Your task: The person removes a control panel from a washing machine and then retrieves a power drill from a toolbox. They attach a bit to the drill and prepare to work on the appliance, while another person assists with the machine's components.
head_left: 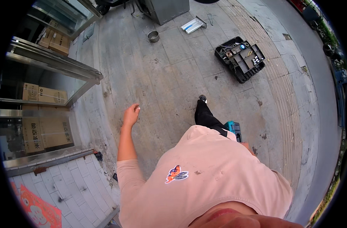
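Note:
My left hand (pixel 131 114) hangs at my left side above the pavement, fingers loosely curled and slightly apart, holding nothing that I can see. A small part of my right arm (pixel 248 147) shows past my pink shirt, close beside a teal-and-black tool or case (pixel 233 129). My shirt hides most of that hand, so its grip on the teal thing cannot be made out. One black-trousered leg with a dark shoe (pixel 202 98) shows below me.
An open black toolbox (pixel 240 59) lies ahead-right. Farther ahead are a metal bowl (pixel 153 36), a white tray (pixel 192 25), metal bars (pixel 211 18) and a grey cabinet (pixel 168 10). Glass doors (pixel 52 62) with stacked cartons (pixel 52 131) line the left; a road (pixel 321 76) curves along the right.

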Motion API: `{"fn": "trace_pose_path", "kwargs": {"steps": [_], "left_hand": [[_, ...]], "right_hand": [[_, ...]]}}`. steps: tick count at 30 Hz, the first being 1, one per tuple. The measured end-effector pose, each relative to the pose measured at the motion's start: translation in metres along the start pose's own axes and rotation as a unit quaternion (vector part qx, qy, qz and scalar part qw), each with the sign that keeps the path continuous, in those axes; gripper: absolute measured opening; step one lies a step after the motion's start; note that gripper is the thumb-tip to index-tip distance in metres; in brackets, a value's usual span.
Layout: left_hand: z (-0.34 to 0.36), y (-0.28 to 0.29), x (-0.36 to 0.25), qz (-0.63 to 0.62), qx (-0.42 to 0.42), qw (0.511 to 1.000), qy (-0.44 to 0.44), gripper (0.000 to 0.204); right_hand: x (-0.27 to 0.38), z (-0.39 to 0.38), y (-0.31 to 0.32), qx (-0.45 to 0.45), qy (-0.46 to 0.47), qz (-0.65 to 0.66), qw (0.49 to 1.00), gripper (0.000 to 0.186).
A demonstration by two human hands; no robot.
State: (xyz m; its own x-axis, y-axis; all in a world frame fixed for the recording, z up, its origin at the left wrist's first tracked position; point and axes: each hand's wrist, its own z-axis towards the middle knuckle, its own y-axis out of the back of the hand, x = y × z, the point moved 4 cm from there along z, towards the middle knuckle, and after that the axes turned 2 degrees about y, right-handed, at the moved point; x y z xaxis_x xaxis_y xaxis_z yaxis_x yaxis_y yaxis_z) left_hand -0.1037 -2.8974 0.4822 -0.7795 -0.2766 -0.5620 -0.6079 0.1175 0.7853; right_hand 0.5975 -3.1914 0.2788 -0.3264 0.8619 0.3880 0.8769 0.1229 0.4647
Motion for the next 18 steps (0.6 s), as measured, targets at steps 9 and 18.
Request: {"fn": "trace_pose_path", "kwargs": {"steps": [9, 18], "left_hand": [[0.237, -0.077, -0.033, 0.060, 0.184, 0.974, 0.116, 0.034], [0.594, -0.200, -0.058, 0.128, 0.331, 0.935, 0.004, 0.038]], "right_hand": [[0.291, 0.232, 0.013, 0.036, -0.095, 0.116, 0.988, 0.025], [0.648, 0.478, -0.008, -0.098, 0.002, 0.164, 0.982, 0.020]]}}
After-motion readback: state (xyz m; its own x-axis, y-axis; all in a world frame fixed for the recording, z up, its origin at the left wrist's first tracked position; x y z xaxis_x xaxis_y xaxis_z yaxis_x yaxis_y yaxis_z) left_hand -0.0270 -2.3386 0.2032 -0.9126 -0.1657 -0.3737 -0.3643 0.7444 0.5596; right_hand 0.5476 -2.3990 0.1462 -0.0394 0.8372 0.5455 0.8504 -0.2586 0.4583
